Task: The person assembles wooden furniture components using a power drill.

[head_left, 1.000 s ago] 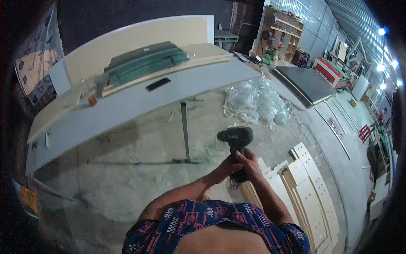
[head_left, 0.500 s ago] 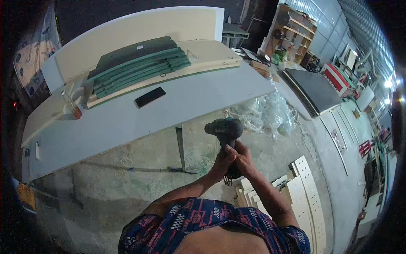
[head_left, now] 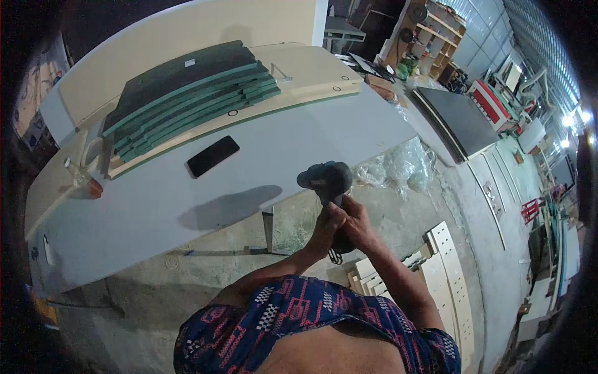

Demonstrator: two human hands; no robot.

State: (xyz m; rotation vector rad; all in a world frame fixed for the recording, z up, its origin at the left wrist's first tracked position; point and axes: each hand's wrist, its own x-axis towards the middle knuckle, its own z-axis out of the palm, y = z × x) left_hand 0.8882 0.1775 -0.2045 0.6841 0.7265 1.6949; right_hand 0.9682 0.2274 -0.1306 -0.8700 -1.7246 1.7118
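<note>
The left hand and right hand wrap the handle of a power drill, its body just beyond them; ahead-left, the table's edge; rightward, floor stretches past stacked boards.

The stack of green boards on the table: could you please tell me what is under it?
A pale board sticks out from under the stack, above the grey tabletop; whatever the stack's middle covers cannot be seen.
</note>
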